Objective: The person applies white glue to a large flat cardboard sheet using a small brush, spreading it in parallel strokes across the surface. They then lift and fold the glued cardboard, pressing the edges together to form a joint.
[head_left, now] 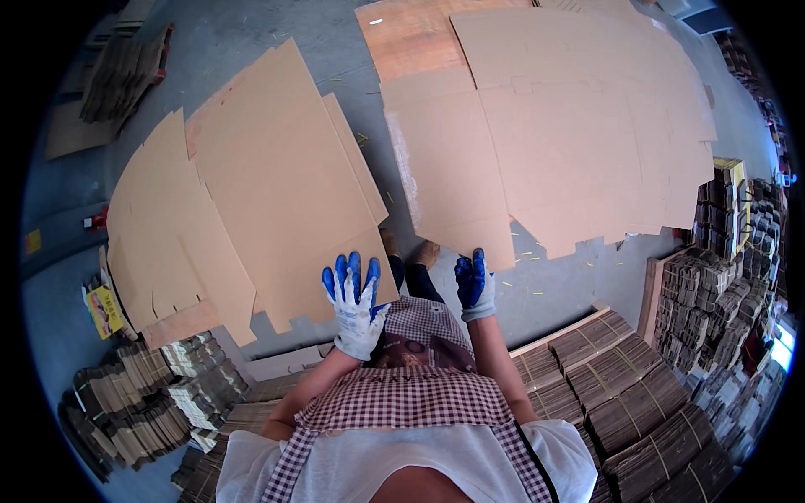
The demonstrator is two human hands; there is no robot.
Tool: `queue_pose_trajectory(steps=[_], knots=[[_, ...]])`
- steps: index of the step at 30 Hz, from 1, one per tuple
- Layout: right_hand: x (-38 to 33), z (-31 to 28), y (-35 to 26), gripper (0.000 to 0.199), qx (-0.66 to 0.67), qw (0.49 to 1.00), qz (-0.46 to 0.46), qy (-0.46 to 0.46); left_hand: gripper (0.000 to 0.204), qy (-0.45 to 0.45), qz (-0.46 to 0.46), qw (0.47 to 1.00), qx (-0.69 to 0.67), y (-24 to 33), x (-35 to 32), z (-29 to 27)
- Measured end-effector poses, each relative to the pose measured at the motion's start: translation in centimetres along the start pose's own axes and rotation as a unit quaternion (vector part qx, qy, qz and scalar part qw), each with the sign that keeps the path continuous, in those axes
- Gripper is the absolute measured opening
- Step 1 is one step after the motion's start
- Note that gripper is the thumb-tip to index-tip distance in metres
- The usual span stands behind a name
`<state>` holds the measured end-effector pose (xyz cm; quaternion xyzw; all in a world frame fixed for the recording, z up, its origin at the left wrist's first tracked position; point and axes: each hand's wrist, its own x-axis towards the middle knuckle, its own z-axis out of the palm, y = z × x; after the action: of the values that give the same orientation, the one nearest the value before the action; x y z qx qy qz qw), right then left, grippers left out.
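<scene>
My left hand point(356, 303), in a white glove with blue-coated fingers, has its fingers spread flat over the near right corner of a large flat cardboard sheet point(277, 184). This sheet lies on the left pile. My right hand point(475, 283) wears a matching glove; its fingers are drawn together at the near edge of another cardboard sheet point(453, 159) on the right pile. Its fingertips overlap that edge, and whatever lies inside the curl is partly hidden. Both sheets are brown, with cut slots and flaps.
Strapped bundles of folded cardboard point(620, 377) stand close on my right, with more bundles point(142, 394) on the left. A wooden board point(415, 38) shows beneath the right pile. Yellow strap scraps point(524, 254) litter the grey floor. My shoes point(426, 253) are between the piles.
</scene>
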<state>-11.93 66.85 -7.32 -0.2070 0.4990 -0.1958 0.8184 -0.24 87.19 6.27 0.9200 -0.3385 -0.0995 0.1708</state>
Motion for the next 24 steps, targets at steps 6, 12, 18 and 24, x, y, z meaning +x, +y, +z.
queue_pose_trajectory(steps=[6,12,18,24], knots=[[0.1,0.0,-0.4,0.022,-0.002,0.999,-0.030,0.023,0.066,-0.028,0.018,0.999,-0.002,0.1,0.0,-0.3],[-0.3,-1.6,-1.8,0.021,-0.032,0.998,-0.052,0.031,0.073,-0.050,0.032,0.998,-0.021,0.3,-0.4,0.9],[-0.3,-2.5,-2.6,0.023,-0.056,0.997,-0.033,0.036,0.075,-0.053,0.030,0.998,-0.022,0.3,0.0,0.7],[-0.1,-1.9,-3.1,0.025,-0.041,0.997,-0.055,0.023,0.068,-0.058,0.034,0.998,-0.005,1.0,0.7,0.2]])
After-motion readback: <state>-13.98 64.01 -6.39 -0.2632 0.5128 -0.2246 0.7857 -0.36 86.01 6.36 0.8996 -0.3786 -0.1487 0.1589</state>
